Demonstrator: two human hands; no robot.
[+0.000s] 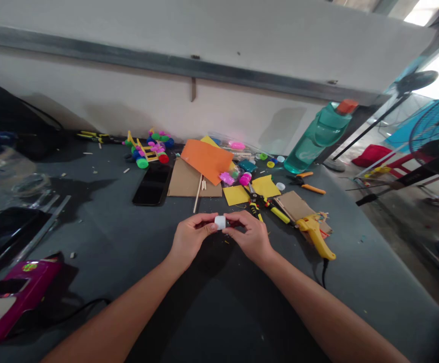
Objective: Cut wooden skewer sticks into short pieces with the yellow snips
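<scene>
Between my two hands is a small white block-like piece [220, 222], held above the dark table [204, 312]. My left hand [193, 237] pinches its left side with thumb and fingertips. On its right side, the fingertips of my right hand [250, 236] close on the same piece. Just beyond my hands lie a thin wooden stick [197, 194], a brown cardboard sheet [181, 179] and an orange sheet [208, 159]. Black-and-yellow pliers [255, 201] lie close behind my right hand.
A black phone [152, 185] lies behind my left hand. To the right are a yellow glue gun [316, 236] with its cord, orange-handled pliers [310, 187] and a tilted teal bottle [316, 138]. A magenta device [22, 297] sits at the left.
</scene>
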